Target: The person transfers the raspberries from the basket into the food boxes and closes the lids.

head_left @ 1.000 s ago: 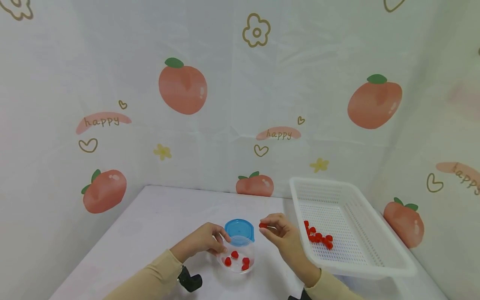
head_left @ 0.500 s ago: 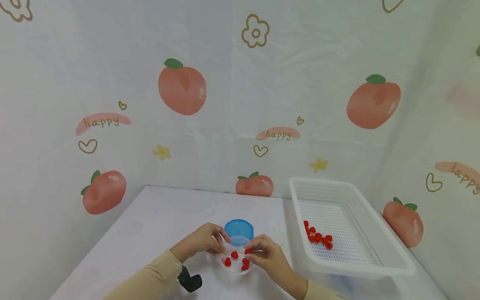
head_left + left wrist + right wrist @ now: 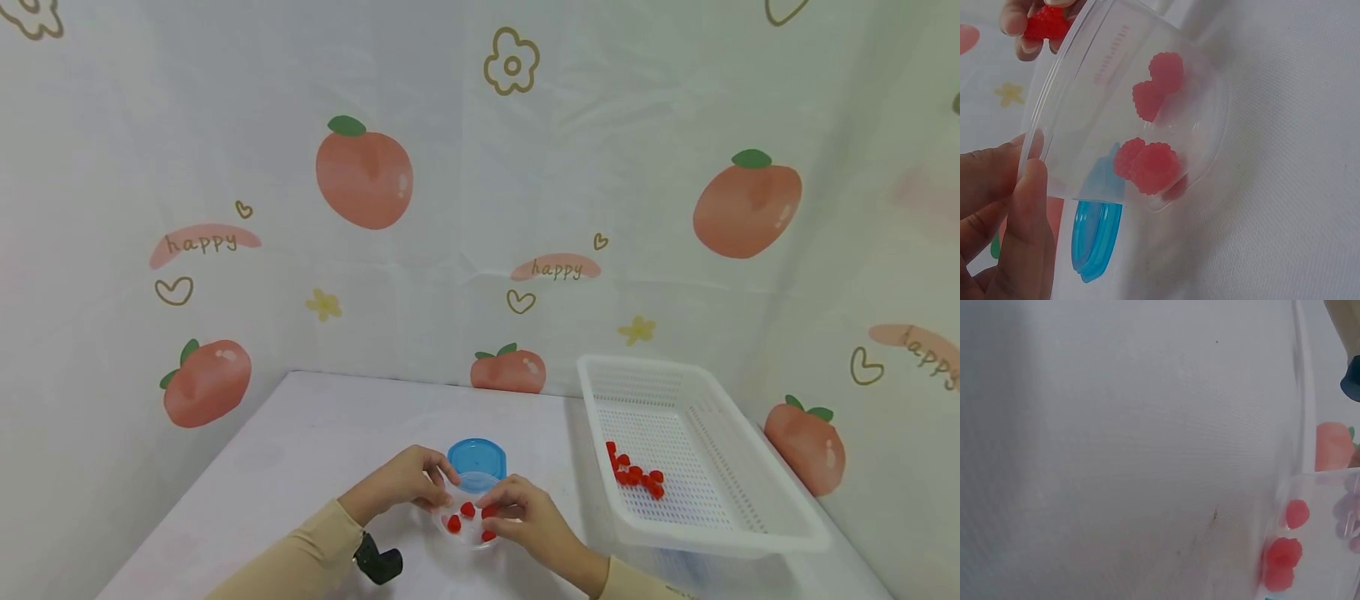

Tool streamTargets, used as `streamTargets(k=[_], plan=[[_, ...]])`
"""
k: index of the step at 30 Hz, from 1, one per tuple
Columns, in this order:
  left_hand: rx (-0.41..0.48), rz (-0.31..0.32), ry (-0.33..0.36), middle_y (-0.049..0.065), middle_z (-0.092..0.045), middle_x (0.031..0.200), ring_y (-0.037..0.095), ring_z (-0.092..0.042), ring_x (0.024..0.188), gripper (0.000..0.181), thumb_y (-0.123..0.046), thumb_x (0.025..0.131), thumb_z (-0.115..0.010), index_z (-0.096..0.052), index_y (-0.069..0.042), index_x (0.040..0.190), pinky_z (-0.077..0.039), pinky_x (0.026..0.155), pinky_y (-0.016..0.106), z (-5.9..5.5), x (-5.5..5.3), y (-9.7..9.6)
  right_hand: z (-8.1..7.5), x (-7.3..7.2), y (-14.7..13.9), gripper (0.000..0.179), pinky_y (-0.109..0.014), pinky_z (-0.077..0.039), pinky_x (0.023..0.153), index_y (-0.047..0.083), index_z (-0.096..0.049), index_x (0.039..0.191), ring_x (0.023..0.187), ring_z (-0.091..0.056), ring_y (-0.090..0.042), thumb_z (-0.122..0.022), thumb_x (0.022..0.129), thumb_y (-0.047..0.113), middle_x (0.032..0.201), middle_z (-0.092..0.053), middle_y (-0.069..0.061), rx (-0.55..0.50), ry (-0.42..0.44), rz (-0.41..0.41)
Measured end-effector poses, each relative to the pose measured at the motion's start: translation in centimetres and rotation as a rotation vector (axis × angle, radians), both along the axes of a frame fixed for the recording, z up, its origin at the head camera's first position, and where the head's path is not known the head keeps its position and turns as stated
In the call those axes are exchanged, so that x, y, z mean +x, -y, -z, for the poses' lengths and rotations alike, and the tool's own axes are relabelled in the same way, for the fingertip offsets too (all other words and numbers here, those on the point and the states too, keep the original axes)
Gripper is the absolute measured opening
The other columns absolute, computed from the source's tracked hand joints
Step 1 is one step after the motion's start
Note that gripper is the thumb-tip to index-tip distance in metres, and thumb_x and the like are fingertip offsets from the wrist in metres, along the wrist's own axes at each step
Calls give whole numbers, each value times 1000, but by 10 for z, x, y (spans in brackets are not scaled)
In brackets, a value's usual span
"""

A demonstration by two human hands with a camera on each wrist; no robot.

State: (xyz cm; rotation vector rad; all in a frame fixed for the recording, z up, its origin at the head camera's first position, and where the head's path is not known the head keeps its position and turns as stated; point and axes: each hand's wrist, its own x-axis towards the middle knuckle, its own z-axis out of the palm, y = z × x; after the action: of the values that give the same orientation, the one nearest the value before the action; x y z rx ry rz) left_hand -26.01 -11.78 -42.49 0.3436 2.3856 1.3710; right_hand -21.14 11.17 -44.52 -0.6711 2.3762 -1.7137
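My left hand (image 3: 405, 483) pinches the rim of a round clear plastic container (image 3: 1094, 94) between thumb and fingers. Several red raspberries (image 3: 1155, 169) lie on the container's bottom, seen through its wall. Over the container's right side, my right hand (image 3: 528, 517) holds one more raspberry (image 3: 1047, 24) in its fingertips, right at the rim in the left wrist view. A blue lid (image 3: 477, 458) lies on the table just behind the container. The right wrist view shows the container at its lower right edge, with the right hand's fingers out of sight.
To the right stands a large white plastic basket (image 3: 720, 542) with slotted walls. A cluster of raspberries (image 3: 634, 476) lies near its left wall. A white cloth (image 3: 345, 417) covers the table, and a fruit-printed curtain (image 3: 442, 192) hangs behind it.
My right hand has moved left from beside the basket to above the container, carrying a raspberry. The left hand stays at the container's rim.
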Motion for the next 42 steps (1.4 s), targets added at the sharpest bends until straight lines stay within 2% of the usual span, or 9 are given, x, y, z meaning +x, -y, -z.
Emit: streamTargets(k=[8, 12, 22, 31, 42], plan=[[0, 6, -3, 5, -58, 75, 13, -59, 59, 20, -5, 78, -78, -71, -4, 97, -58, 60, 26, 2, -1, 1, -2, 1, 2, 19, -16, -54, 80, 4, -67, 104, 84, -61, -6, -71, 86, 5, 101, -63, -9, 37, -33, -38], [4, 9, -1, 5, -57, 75, 13, -59, 59, 20, -4, 78, -78, -71, -3, 97, -58, 60, 26, 1, -1, 1, -2, 2, 2, 21, -17, -54, 79, 5, -67, 105, 83, -61, -6, -71, 85, 5, 101, -64, -7, 35, -15, -33], [20, 8, -5, 5, -57, 74, 12, -59, 58, 20, -3, 77, -78, -71, -3, 96, -58, 59, 26, 2, -2, 1, -1, 3, 3, 23, -15, -53, 77, 6, -67, 105, 80, -61, -4, -73, 84, 5, 101, -64, -6, 47, -31, -26], [22, 10, -8, 5, -57, 73, 11, -59, 57, 20, -2, 77, -78, -71, -2, 96, -58, 59, 26, 2, -2, 0, -1, 3, 3, 22, -12, -52, 79, 6, -67, 105, 82, -61, -3, -73, 83, 5, 102, -62, -18, 58, -38, -23], [19, 19, -18, 4, -57, 73, 11, -58, 57, 22, -3, 77, -79, -71, -1, 97, -58, 59, 26, 0, -1, 1, -1, 3, 3, 22, -14, -53, 80, 6, -67, 105, 82, -61, -3, -73, 84, 5, 102, -62, -18, 62, -36, -21]])
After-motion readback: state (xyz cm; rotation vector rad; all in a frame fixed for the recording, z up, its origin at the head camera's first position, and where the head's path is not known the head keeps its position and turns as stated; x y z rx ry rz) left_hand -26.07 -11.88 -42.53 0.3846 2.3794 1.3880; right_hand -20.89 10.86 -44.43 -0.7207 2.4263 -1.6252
